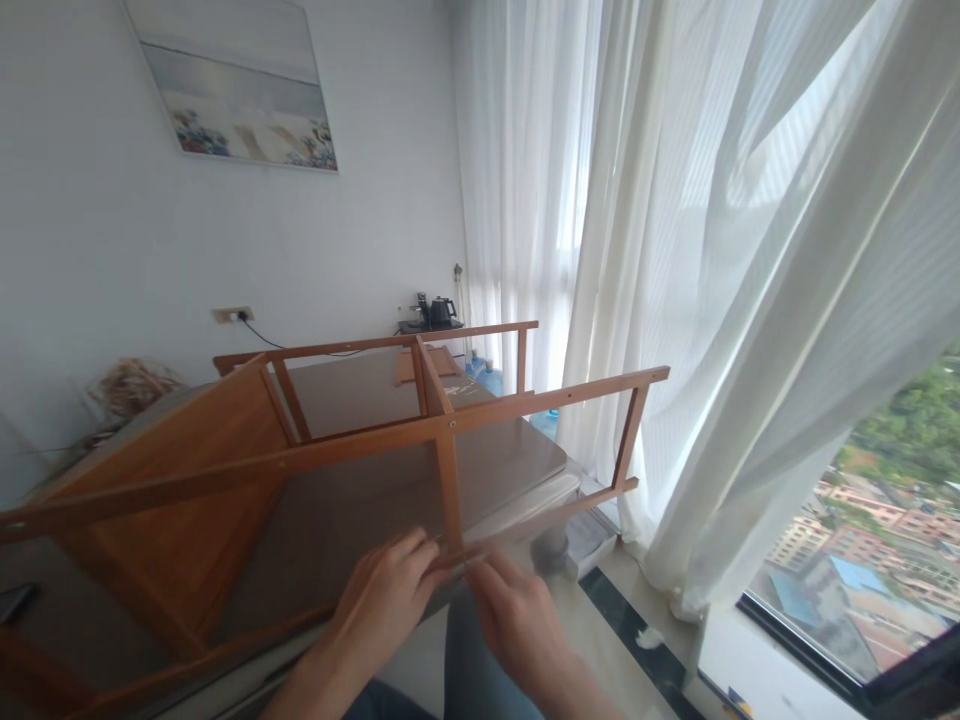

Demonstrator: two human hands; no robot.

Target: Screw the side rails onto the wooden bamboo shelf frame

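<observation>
A brown wooden shelf frame (360, 447) lies on its side across a table, its long rails and cross bars running from the near left toward the curtain. My left hand (390, 585) is closed at the near lower rail, beside the foot of a cross bar (448, 490). Just right of that joint, my right hand (514, 615) has its fingers pinched together close to the rail. Blur and the fingers hide whatever is between them. A wooden panel (180, 480) is set in the left part of the frame.
Under the frame is a glossy table (517, 450) with a rounded corner. A black kettle (442, 310) stands at the back. Blue water bottles (487, 378) sit near the white curtain (622, 300). A white box (589, 540) is on the floor, and a window is at right.
</observation>
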